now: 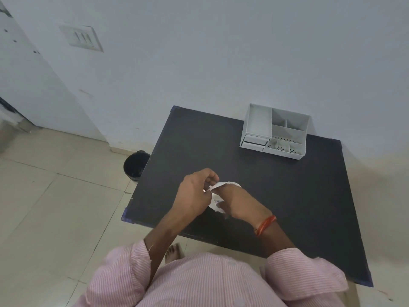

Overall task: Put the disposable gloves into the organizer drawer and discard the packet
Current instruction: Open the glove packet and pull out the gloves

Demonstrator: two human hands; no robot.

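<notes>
Above black table (287, 196): pinched white packet (216, 203) between left hand (194, 193) and right hand (241, 202), both curled on it; noted organizer (254, 147) well apart, near wall.

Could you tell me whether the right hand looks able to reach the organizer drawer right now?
Probably yes: only bare table lies between the right hand and the organizer drawer. However, it and the left hand both grip the packet, so it would need freeing first.
</notes>
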